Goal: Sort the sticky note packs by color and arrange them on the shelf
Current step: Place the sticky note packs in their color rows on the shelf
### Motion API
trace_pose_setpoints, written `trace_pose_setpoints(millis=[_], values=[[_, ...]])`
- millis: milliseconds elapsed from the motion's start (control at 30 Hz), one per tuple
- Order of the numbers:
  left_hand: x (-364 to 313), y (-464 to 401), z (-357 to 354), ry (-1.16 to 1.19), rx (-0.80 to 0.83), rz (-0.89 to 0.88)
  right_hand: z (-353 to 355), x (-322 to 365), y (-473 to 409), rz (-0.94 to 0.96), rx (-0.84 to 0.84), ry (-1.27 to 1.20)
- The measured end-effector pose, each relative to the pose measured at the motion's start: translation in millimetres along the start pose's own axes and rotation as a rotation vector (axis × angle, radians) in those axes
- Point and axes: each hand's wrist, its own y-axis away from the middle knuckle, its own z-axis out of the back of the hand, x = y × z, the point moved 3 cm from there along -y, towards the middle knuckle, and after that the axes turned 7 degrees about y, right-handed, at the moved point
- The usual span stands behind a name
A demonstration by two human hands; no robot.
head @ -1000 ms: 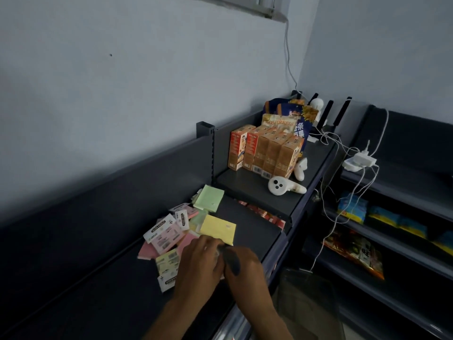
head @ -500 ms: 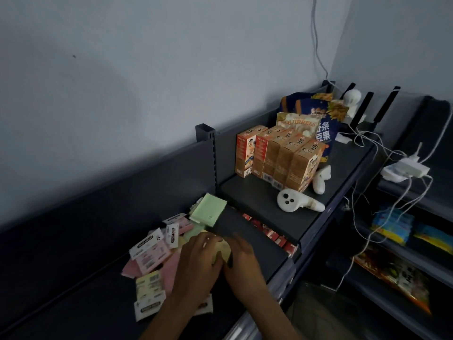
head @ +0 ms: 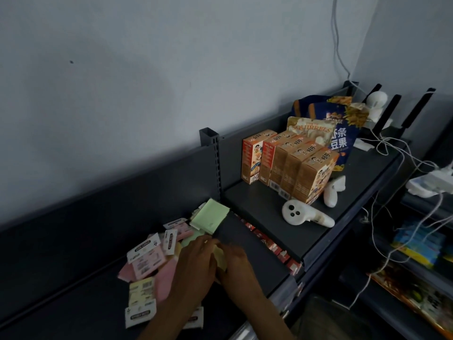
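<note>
Dark grey shelving [head: 245, 244] runs along a pale wall. On its lower level both hands meet over a yellow sticky note pack [head: 220, 258]: the left hand [head: 193, 266] lies across it with fingers curled at its edge, and the right hand [head: 235, 262] grips its near side. Just left lie pink packs [head: 147, 263] and white-labelled ones in a loose heap; a green pack [head: 209, 215] rests beyond the fingers. On the raised shelf stand orange cartons [head: 289, 165], with a white controller [head: 304, 215] in front.
</note>
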Motion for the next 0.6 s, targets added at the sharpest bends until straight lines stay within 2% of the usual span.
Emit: trace_pose_setpoints(millis=[67,167,300,400,600], values=[[-1,0,-2,-0.032,-0.003,0.004,-6,-6,0,0.013,0.013,0.031],[-6,1,-3,-0.021,-0.002,-0.020,-14,-22,1,-0.078,0.095,0.039],[-24,2,13,0.040,-0.068,-0.032,13,-15,4,-0.173,0.211,-0.141],[-38,6,24,-0.031,-0.150,-0.081,31,-14,8,-0.226,0.193,-0.303],[-47,13,28,0.029,-0.121,0.044,59,-3,11,-0.280,0.137,-0.444]])
